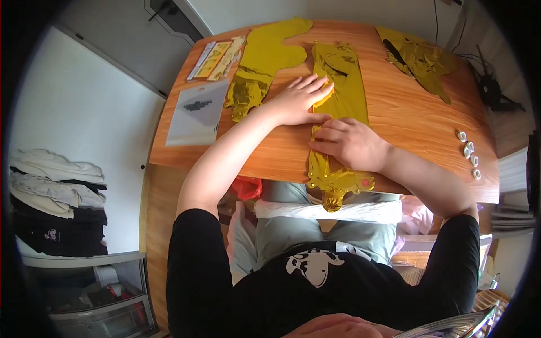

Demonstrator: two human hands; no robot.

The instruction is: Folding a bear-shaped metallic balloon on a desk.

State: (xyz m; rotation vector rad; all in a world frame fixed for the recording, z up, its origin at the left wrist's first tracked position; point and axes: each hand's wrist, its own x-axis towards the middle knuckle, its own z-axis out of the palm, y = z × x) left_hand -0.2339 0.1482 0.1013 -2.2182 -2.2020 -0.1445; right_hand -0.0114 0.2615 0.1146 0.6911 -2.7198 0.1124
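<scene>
A flat gold foil balloon [346, 79] lies lengthwise in front of me. Its crinkled near end [333, 183] hangs over the table's front edge. My left hand [298, 102] rests on its left side, fingers stretched out and apart. Some bright orange-yellow shows by those fingertips; I cannot make out what it is. Closer to me, my right hand [355, 143] has its fingers bent and pressed together on the foil, gripping the balloon's lower part. The two hands nearly touch, the left thumb by the right fingers. Foil beneath both hands is hidden.
A second gold foil balloon [265, 53] lies to the left, and a third [422, 59] at the far right. Printed packaging [217, 59] and a clear plastic bag [197, 112] lie on the left. Several small white rings [469, 149] sit near the right edge of the wooden table [417, 146].
</scene>
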